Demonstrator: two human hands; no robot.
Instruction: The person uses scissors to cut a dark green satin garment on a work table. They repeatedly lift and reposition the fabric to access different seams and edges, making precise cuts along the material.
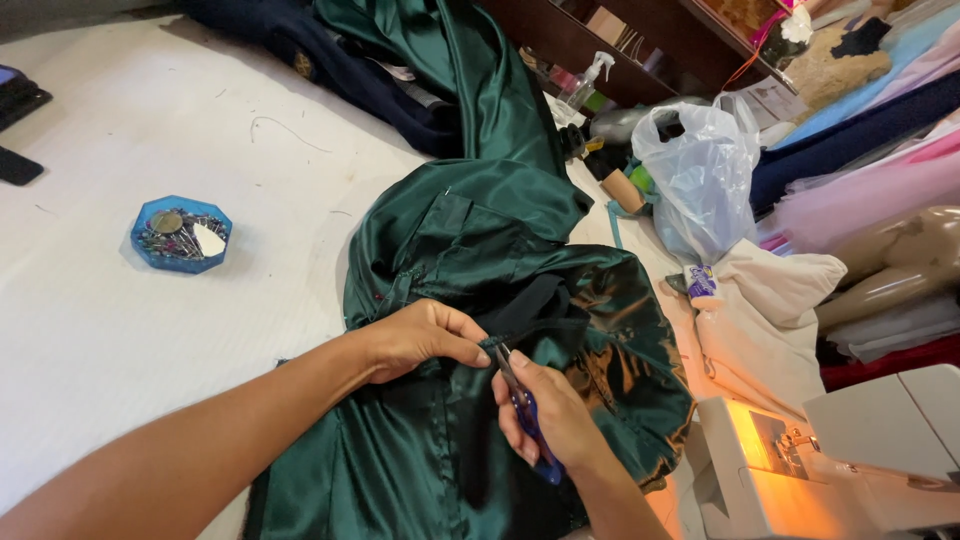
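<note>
A dark green satin garment (470, 250) lies bunched across a white table (150, 300). My left hand (420, 335) pinches a fold of the green fabric near a black band (530, 305) sewn into it. Right beside it, my right hand (545, 410) grips small blue-handled snips (522, 400), their metal tips touching the fabric at the edge my left fingers hold.
A blue octagonal box of pins (181, 233) sits on the table to the left. A white sewing machine (820, 460) with its lamp lit stands at the lower right. A clear plastic bag (700, 175), folded cloths, a spray bottle (585, 80) and dark navy fabric (340, 70) crowd the far side.
</note>
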